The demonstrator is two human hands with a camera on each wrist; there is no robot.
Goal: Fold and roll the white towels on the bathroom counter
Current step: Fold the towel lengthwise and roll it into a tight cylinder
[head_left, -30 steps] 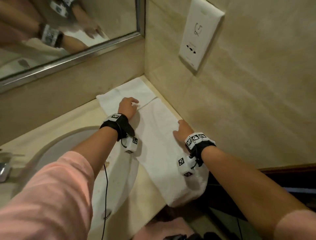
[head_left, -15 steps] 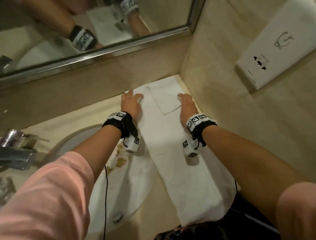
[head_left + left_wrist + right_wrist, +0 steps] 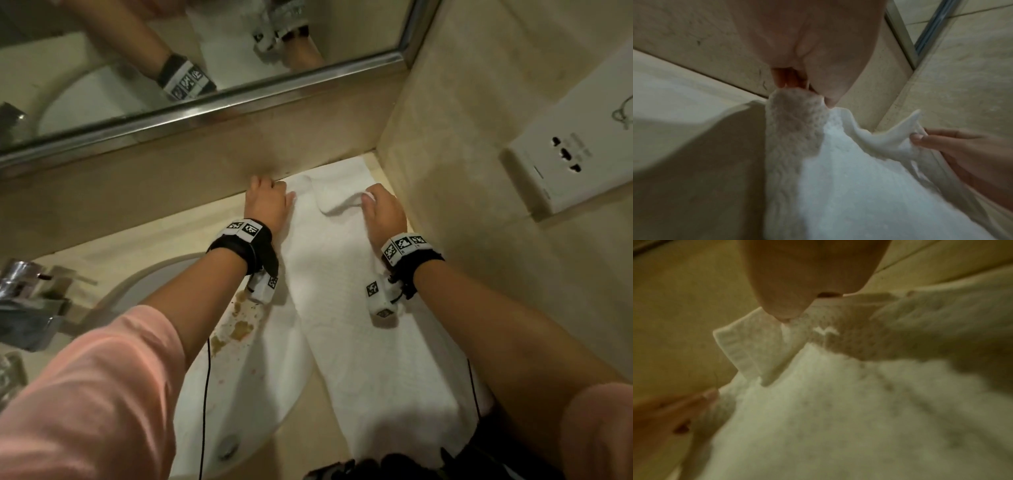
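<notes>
A long white towel (image 3: 359, 325) lies folded into a strip on the beige counter (image 3: 102, 253), running from the back corner to the front edge, where it hangs over. My left hand (image 3: 270, 202) pinches the towel's far left corner (image 3: 795, 104) near the back wall. My right hand (image 3: 380, 209) pinches the far right corner (image 3: 760, 344) and lifts it a little, so the far end (image 3: 339, 202) bunches up between the hands. In the left wrist view the right hand's fingers (image 3: 937, 139) hold a raised flap of towel (image 3: 894, 138).
A white sink basin (image 3: 239, 370) with brown stains lies left of the towel, which overlaps its rim. A chrome tap (image 3: 27, 294) stands at far left. A mirror (image 3: 191, 58) runs along the back wall. A white socket plate (image 3: 568, 171) is on the right wall.
Both hands slid along the towel to its far end by the back wall and took hold of its corners. The far end now bunches upward.
</notes>
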